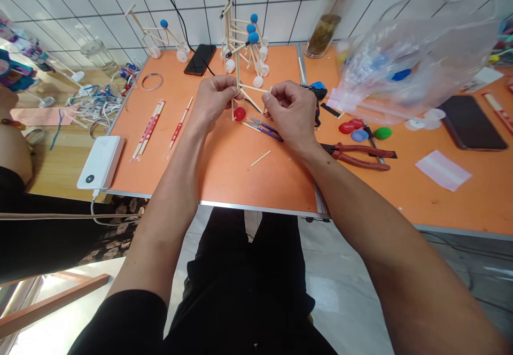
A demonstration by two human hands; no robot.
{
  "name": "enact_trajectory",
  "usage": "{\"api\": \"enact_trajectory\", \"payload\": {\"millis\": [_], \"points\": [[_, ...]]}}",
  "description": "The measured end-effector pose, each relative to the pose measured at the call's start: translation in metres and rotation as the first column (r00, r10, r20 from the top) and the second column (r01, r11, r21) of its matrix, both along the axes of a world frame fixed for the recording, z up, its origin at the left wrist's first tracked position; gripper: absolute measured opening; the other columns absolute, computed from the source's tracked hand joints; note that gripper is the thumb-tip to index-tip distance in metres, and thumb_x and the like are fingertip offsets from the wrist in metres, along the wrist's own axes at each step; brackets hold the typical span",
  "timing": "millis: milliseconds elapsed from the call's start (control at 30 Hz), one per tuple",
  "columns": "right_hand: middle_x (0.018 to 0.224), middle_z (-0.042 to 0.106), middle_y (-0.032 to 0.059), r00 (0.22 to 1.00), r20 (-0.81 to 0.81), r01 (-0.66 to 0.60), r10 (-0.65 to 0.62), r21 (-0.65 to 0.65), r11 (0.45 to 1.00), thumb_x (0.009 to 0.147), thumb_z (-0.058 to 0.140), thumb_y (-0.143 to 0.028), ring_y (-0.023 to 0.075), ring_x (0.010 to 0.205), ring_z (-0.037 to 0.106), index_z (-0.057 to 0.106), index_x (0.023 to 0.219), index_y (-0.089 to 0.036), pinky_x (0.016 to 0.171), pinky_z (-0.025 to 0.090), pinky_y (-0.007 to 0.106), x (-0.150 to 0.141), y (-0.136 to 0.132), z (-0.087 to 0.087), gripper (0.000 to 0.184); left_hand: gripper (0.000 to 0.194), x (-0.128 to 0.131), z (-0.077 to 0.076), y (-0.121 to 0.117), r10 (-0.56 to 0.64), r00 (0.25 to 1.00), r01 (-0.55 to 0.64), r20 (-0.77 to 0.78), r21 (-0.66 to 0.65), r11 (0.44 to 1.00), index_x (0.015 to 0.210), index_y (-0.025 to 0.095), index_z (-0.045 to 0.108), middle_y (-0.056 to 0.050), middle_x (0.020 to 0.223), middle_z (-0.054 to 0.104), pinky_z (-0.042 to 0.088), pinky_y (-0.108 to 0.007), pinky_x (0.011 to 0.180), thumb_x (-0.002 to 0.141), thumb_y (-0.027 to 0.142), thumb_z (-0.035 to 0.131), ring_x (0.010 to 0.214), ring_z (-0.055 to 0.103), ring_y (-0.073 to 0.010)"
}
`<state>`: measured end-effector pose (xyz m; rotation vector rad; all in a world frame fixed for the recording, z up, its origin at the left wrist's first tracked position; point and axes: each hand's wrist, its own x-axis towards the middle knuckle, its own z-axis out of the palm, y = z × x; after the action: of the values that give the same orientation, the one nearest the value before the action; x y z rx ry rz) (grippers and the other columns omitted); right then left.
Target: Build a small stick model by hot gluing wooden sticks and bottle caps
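Observation:
A small frame of thin wooden sticks (254, 89) stands over the orange table between my hands. My left hand (216, 101) pinches it at the left, by the upright stick. At its right corner, the fingertips of my right hand (292, 112) are closed on a stick end. A red bottle cap (239, 114) lies just under the left fingers. Small scissors with purple handles (266, 129) rest below the frame, partly near my right hand. Behind stands a stick model with blue balls and white round caps (251, 38). Glue at the joints is too small to make out.
Red-handled pliers (360, 157), coloured caps (359, 136) and a phone (473, 122) lie right. A clear plastic bag (412, 61) and glass jar (324, 31) stand behind. Wrapped chopsticks (148, 130) and a white power bank (101, 162) are left, beside another person's arm (14, 146).

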<state>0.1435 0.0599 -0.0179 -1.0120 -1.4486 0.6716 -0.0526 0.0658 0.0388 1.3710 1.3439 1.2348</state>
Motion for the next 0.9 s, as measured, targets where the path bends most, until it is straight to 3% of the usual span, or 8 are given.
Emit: {"api": "enact_trajectory", "payload": {"millis": [300,467,700,900], "points": [[0.071,0.067,-0.002,0.999,-0.016,-0.032,0.031,-0.025,0.999,0.093,0.089,-0.063,0.0245,0.09,0.081,0.073,0.088,-0.028,0.082,0.07,0.04,0.0007,0.0019,-0.0017,0.039,0.011,0.0,-0.0006,0.0009,0.001,1.0,-0.001,-0.031,-0.001,1.0,0.076,0.024,0.071,-0.004,0.081,0.079,0.063,-0.03,0.075,0.081,0.016,0.077,0.085,0.076,-0.0208],[0.07,0.065,-0.0026,1.0,-0.003,-0.003,0.003,0.005,1.0,0.095,0.088,-0.055,0.0227,0.084,0.079,0.07,0.084,-0.028,0.079,0.068,0.038,0.0,0.001,-0.0011,0.035,0.011,0.0003,0.0003,-0.0006,-0.004,1.0,0.004,-0.018,-0.002,1.0,0.077,0.023,0.072,-0.005,0.083,0.079,0.063,-0.03,0.078,0.083,0.015,0.076,0.085,0.077,-0.02],[0.072,0.065,-0.0023,1.0,-0.017,-0.006,0.006,-0.005,1.0,0.094,0.089,-0.049,0.0246,0.092,0.08,0.069,0.087,-0.029,0.08,0.068,0.038,-0.0003,0.0,-0.0017,0.03,0.011,0.0003,-0.0007,0.0012,0.008,0.999,-0.009,-0.032,-0.015,1.0,0.078,0.024,0.072,-0.005,0.083,0.08,0.065,-0.032,0.078,0.082,0.017,0.078,0.089,0.078,-0.0228],[0.07,0.065,-0.0035,1.0,-0.014,0.0,0.0,-0.007,1.0,0.096,0.088,-0.045,0.0206,0.079,0.077,0.067,0.084,-0.028,0.079,0.066,0.036,-0.0009,-0.0007,0.0009,0.03,0.009,-0.0026,-0.0037,0.0038,-0.005,1.0,0.006,0.03,-0.018,1.0,0.079,0.023,0.072,-0.003,0.081,0.079,0.064,-0.034,0.077,0.081,0.016,0.076,0.078,0.076,-0.0191]]}}
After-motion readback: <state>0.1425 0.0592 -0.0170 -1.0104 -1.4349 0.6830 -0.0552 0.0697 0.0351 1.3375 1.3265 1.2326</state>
